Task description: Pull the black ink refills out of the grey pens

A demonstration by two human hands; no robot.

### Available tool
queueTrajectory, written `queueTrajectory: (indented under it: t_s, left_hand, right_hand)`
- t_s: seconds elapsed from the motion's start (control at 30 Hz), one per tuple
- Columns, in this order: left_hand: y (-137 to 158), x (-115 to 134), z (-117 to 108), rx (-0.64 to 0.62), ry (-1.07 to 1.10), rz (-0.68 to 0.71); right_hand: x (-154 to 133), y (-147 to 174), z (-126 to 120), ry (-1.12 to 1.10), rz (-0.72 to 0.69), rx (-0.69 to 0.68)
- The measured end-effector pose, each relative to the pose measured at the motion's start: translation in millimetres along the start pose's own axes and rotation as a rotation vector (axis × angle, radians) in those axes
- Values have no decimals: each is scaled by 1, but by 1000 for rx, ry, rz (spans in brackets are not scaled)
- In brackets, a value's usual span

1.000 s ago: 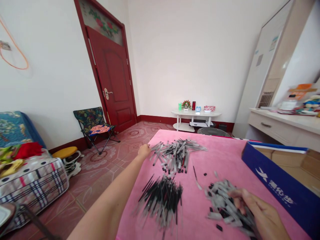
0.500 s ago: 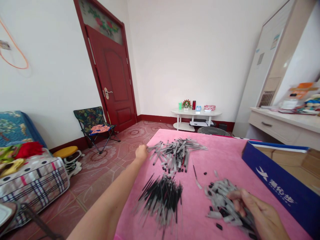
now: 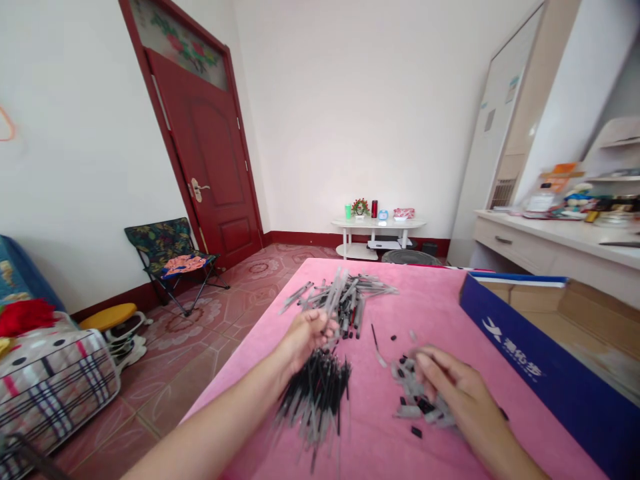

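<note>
My left hand is closed around several clear pen barrels, held upright just above the table. Behind it lies a heap of pen barrels with dark ends, spread loosely. Below the left hand, a bundle of black and clear pen refills fans toward me. My right hand hovers over a pile of clear pen caps mixed with small black plugs. Its fingers are drawn together, and whatever they may hold is hidden. A single refill lies between the piles.
A pink cloth covers the table. On the right stands an open blue cardboard box, near a white drawer cabinet. A folding chair and a yellow stool are on the floor at left.
My left hand has come back from the barrel heap's left edge toward me, now with barrels in it. My right hand has lifted slightly off the caps. The view has turned slightly right.
</note>
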State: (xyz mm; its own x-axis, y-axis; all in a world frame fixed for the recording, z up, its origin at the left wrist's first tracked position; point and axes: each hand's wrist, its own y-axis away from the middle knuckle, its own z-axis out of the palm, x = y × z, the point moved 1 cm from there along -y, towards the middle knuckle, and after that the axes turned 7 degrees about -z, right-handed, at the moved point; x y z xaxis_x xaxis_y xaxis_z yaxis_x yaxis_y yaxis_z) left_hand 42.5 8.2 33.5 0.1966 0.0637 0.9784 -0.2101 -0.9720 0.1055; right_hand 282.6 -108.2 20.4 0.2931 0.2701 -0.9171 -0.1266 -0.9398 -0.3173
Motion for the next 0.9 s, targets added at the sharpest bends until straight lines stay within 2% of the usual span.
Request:
queueTrajectory:
  t_s: [0.03, 0.07, 0.13, 0.23, 0.37, 0.43, 0.47, 0.57, 0.63, 0.7, 0.77, 0.9]
  left_hand:
    - [15, 0, 24, -188, 230, -40]
    - [31, 0, 45, -322, 390, -83]
    - [57, -2, 75, -472, 519, -149]
    - [78, -6, 99, -524, 515, -196]
    - [79, -12, 108, -538, 437, -174]
    - [75, -14, 107, -491, 394, -163]
    - [72, -15, 106, -423, 373, -147]
    - [65, -15, 95, -123, 312, -15]
    - [60, -14, 85, 25, 278, 82]
    - [58, -13, 78, 64, 289, 120]
    - [57, -13, 74, 43, 352, 119]
    - [63, -13, 77, -31, 473, 33]
  right_hand:
    - [-5, -3, 5, -37, 8, -29]
    - [-8, -6, 10, -77, 32, -61]
    - [-12, -9, 17, -143, 89, -104]
    - [-11, -9, 22, -176, 111, -68]
    - [-6, -12, 22, -167, 130, 24]
    - [1, -23, 21, -198, 166, 33]
    - [5, -31, 20, -220, 195, 43]
    - [16, -60, 22, -254, 286, 65]
    - [21, -76, 26, -264, 318, 56]
    - [20, -84, 31, -287, 312, 78]
    - [13, -83, 36, -331, 276, 127]
    - [-11, -57, 46, -670, 191, 147]
